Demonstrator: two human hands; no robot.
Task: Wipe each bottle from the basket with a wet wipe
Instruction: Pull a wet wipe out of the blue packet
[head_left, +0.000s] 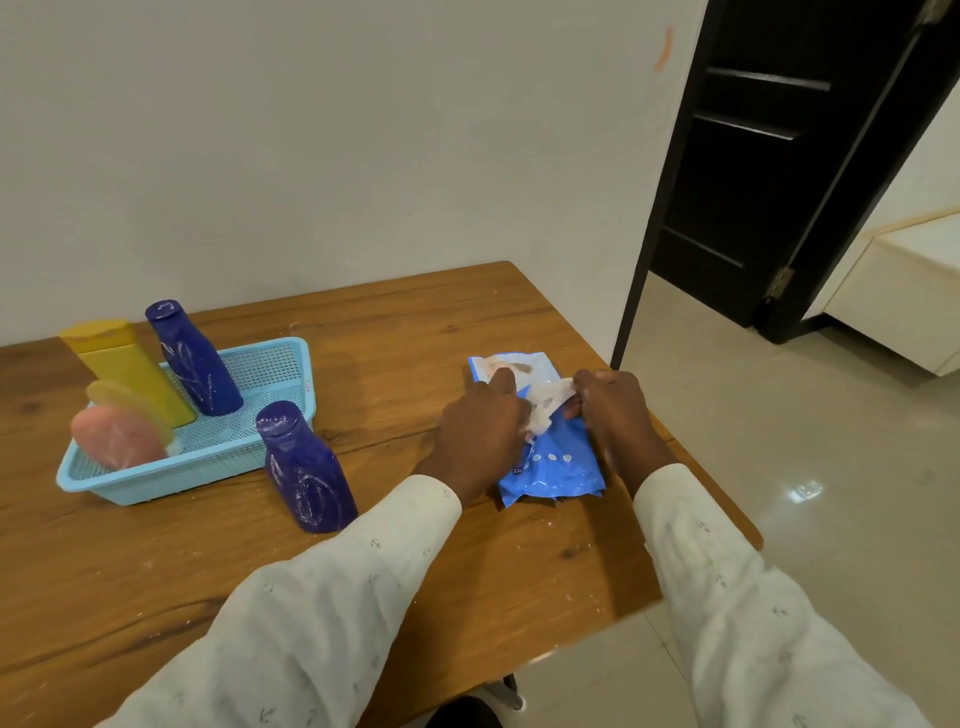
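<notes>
Cream patterned sleeves (332, 597) fill the lower frame. Left hand (480, 426) presses on the blue plastic wipe pack (558, 467), fingers curled; right hand (615, 410) pinches the white wet wipe (545, 402). A hard tug could tear the wipe or drag the pack over the wooden table (405, 322) edge at right. Scribbled dark-blue plastic bottle (306, 467) stands centre-left, just beside the light-blue mesh basket (171, 480); the table is open between them.

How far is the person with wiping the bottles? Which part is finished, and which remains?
One blue bottle already stands on the table, outside the basket, but white marks still show on it. Both hands, left hand and right hand, are pulling a wet wipe from the blue pack. Left: wiping that bottle, then the second blue bottle, the yellow bottle and the pink bottle in the basket.
</notes>
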